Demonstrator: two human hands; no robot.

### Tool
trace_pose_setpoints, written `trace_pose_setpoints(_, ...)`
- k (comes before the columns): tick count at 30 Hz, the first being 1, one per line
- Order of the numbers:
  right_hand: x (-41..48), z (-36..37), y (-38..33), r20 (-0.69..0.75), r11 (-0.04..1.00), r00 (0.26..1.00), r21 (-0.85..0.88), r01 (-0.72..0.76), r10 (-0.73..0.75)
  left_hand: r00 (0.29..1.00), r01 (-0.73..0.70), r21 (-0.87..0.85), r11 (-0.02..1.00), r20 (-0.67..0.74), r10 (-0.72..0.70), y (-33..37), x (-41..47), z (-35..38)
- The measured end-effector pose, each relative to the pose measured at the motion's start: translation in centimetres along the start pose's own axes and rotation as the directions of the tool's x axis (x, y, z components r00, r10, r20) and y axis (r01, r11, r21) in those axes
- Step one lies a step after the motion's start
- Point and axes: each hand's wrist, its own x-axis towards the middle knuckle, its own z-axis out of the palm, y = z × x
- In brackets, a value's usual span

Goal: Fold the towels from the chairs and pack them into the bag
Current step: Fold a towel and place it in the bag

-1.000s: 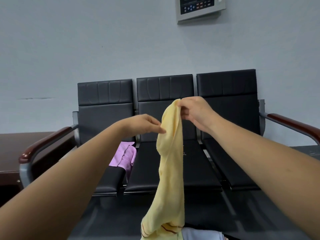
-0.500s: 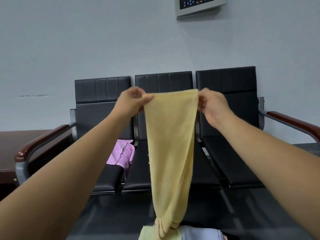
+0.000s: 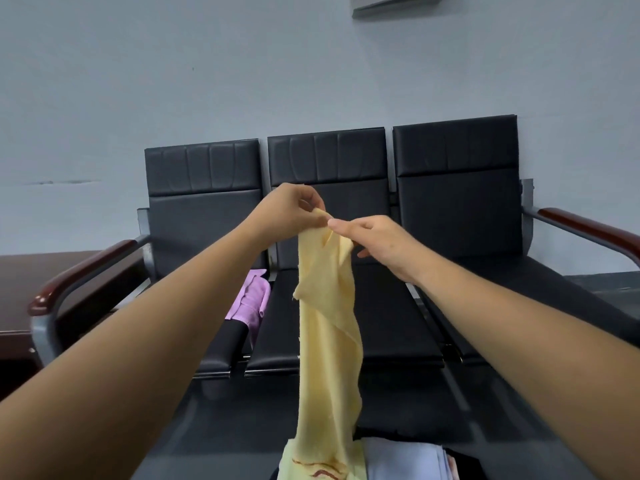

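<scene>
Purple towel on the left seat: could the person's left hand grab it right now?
Probably not yet: the left hand pinches the yellow towel at its top. Nothing lies on the purple towel below that forearm, so a freed hand could likely reach it.

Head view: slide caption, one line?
Facing three black padded chairs, left hand and right hand hold a pale-yellow cloth towel by its top; a pink towel lies on the left seat.

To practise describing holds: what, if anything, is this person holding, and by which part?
A yellow towel: the left grip and the right grip both pinch its top edge, close together, and the rest hangs down.
</scene>
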Motion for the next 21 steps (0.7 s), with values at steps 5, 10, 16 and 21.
trace_pose_setpoints(5,-0.3,2.1,0.6,-0.069,0.991,0.997,-0.129,-0.032,0.024,0.998,-0.017,0.153,0.988,0.054,0.009,-0.2,0.0,0.4)
trace_pose_setpoints(10,-0.5,2.3,2.9,-0.134,0.98,0.987,-0.162,-0.112,0.091,0.999,0.024,0.111,0.994,0.026,-0.027,-1.3,0.1,0.1)
trace_pose_setpoints(16,-1.0,1.4,6.5,-0.113,0.984,0.988,-0.137,-0.115,0.1,0.997,0.081,0.009,0.997,-0.021,-0.081,-2.5,0.0,-0.8)
trace_pose_setpoints(21,-0.3,0.8,7.9,-0.234,0.992,0.971,-0.112,-0.067,0.039,0.996,0.085,0.006,0.996,-0.007,-0.085,-3.6,-0.2,-1.1)
